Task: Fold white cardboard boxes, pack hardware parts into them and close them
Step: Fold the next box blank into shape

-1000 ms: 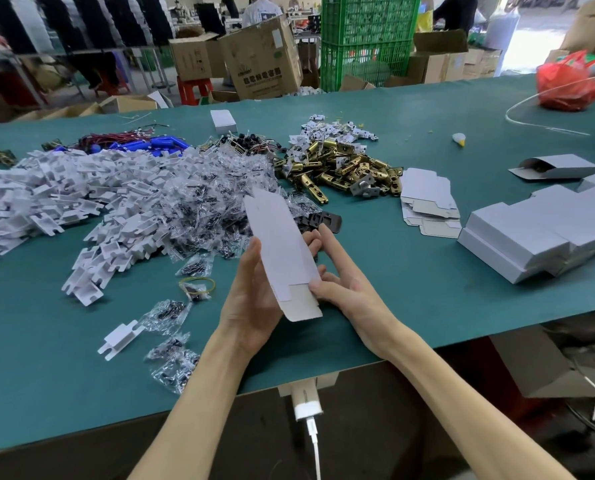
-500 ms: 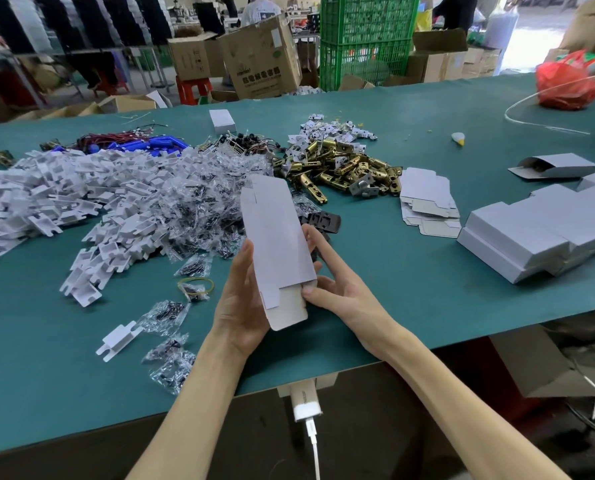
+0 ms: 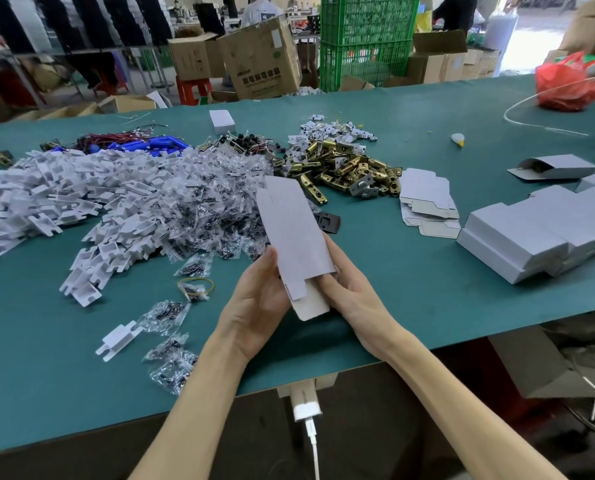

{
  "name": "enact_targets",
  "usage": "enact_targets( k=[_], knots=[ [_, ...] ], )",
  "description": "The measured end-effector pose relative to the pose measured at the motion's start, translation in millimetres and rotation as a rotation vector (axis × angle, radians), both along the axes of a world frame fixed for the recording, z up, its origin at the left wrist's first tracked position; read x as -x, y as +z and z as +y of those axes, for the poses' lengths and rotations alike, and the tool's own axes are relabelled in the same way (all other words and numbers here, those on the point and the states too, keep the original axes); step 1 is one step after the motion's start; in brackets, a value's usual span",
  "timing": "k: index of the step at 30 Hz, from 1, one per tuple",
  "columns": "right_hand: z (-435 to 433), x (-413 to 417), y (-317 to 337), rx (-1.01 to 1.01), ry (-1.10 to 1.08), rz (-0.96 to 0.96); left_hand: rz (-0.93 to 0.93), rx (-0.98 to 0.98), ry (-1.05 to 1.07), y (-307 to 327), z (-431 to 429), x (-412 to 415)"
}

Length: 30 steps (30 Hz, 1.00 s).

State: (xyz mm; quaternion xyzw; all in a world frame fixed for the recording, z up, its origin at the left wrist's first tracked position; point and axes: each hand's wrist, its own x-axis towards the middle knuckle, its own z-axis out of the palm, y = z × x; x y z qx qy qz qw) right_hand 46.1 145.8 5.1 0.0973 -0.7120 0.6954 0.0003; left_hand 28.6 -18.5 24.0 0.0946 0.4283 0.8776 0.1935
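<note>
Above the table (image 3: 375, 299) edge, both hands, left hand (image 3: 254, 303) and right hand (image 3: 354, 296), pinch the flat carton (image 3: 294, 233); uneven squeezing may crease its panels.

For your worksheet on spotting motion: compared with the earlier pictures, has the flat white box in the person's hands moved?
Yes. The flat white box now reaches further up toward the brass latch pile, its top nearer than before.
</note>
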Motion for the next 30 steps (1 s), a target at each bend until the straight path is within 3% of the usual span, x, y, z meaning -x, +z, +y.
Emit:
enact_targets(
  k=[19, 30],
  knots=[
    [-5, -4, 2, -0.2, 0.003, 0.077, 0.026, 0.106, 0.059, 10, 5, -11],
    [5, -1, 0, 0.163, 0.002, -0.017, -0.013, 0.249, 0.212, -10, 5, 3]
  ],
)
